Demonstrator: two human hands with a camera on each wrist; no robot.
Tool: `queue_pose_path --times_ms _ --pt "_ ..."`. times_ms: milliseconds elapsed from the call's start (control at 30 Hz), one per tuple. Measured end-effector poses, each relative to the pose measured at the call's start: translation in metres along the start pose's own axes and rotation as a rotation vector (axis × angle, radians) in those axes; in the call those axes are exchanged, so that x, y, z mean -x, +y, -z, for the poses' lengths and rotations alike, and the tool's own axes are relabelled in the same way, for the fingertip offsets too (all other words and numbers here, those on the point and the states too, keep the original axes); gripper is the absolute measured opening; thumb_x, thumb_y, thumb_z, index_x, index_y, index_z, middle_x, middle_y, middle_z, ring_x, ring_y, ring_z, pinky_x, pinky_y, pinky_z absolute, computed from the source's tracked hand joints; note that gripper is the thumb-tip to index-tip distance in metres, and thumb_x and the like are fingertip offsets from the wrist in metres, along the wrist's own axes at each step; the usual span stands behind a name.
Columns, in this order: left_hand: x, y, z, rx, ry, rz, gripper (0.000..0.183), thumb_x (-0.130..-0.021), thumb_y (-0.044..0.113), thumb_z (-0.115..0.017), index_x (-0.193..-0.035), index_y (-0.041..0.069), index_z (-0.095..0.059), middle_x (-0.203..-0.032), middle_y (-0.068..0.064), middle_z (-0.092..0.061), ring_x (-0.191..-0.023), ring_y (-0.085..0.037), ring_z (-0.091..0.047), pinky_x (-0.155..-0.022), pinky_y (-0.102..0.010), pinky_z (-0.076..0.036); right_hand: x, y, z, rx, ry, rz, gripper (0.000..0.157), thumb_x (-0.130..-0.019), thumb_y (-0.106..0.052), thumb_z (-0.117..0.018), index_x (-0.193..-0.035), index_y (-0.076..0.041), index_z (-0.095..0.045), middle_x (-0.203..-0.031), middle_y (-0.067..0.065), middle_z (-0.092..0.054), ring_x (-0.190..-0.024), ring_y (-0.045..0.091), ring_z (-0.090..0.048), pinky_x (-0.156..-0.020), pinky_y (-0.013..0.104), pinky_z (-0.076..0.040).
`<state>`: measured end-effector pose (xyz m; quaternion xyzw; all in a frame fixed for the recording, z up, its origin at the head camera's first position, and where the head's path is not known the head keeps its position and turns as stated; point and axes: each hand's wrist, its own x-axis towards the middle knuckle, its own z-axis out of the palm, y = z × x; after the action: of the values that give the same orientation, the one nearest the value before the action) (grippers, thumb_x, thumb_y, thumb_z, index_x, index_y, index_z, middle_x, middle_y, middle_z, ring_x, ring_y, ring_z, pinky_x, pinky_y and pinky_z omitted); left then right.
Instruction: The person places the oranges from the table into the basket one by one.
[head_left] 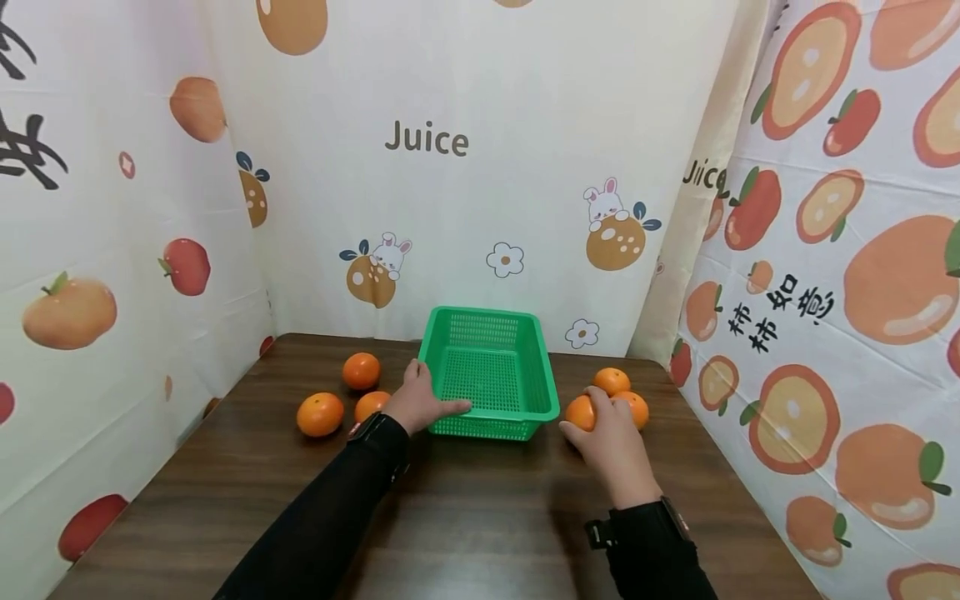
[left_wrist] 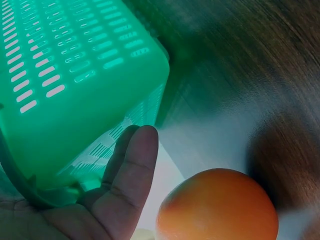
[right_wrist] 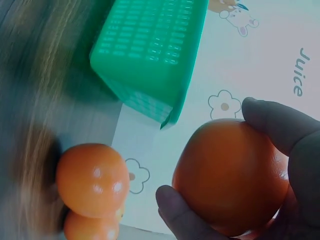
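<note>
A green plastic basket [head_left: 487, 423] with slotted walls stands on the table. My left hand [head_left: 417, 402] holds its near left corner, thumb over the front rim and fingers along the outer left side. To the right, my right hand [head_left: 617, 446] grips a tangerine [right_wrist: 230, 177] between thumb and fingers. In the right wrist view the fruit appears raised above the tabletop. Just beyond that hand are two more tangerines, a rear one [head_left: 612, 381] and one [head_left: 636, 408] partly hidden by the fingers.
Left of the basket lie three tangerines: a rear one [head_left: 362, 371], a front one [head_left: 320, 414], and one [head_left: 371, 406] partly behind my left hand. Fruit-printed cloths hang at the back [head_left: 517, 167] and both sides of the brown wooden table [head_left: 480, 525].
</note>
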<state>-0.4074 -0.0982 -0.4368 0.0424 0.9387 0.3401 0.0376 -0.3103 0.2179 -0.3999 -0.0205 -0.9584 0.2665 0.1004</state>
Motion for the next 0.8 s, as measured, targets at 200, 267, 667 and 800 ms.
queue_pose_path --times_ms 200,267,667,800 --pt "0.006 -0.002 -0.006 -0.01 0.003 0.01 0.134 -0.084 0.081 -0.071 -0.169 -0.001 -0.009 -0.179 -0.021 0.004 -0.152 -0.045 -0.043 -0.118 -0.057 -0.045 -0.003 0.0 -0.008 -0.009 0.0 -0.001 0.07 -0.099 -0.04 -0.076 -0.155 -0.01 -0.047 -0.142 0.028 -0.047 -0.117 0.041 -0.054 -0.099 0.061 -0.054" --pt "0.007 -0.002 -0.006 -0.005 0.005 0.01 0.134 -0.083 0.082 -0.071 -0.169 -0.001 -0.01 -0.179 -0.021 0.004 -0.152 -0.045 -0.043 -0.118 -0.057 -0.045 -0.004 -0.001 -0.009 -0.009 0.012 0.003 0.069 -0.099 -0.04 -0.076 -0.154 -0.01 -0.047 -0.142 0.028 -0.047 -0.118 0.041 -0.054 -0.1 0.061 -0.054" --pt "0.001 0.0 -0.003 0.009 0.019 0.015 0.134 -0.083 0.08 -0.073 -0.17 0.0 -0.009 -0.18 -0.019 0.004 -0.153 -0.044 -0.042 -0.117 -0.056 -0.045 -0.02 -0.018 0.001 -0.027 0.041 0.04 0.07 -0.099 -0.04 -0.076 -0.157 -0.015 -0.045 -0.141 0.025 -0.046 -0.108 0.038 -0.059 -0.095 0.058 -0.055" --pt "-0.001 0.0 -0.004 0.038 0.019 0.015 0.135 -0.082 0.078 -0.076 -0.17 0.0 -0.01 -0.18 -0.019 0.004 -0.155 -0.044 -0.039 -0.119 -0.058 -0.043 -0.023 -0.022 0.002 -0.028 0.033 0.05 0.068 -0.099 -0.041 -0.075 -0.156 -0.016 -0.046 -0.142 0.025 -0.046 -0.111 0.038 -0.06 -0.096 0.057 -0.054"
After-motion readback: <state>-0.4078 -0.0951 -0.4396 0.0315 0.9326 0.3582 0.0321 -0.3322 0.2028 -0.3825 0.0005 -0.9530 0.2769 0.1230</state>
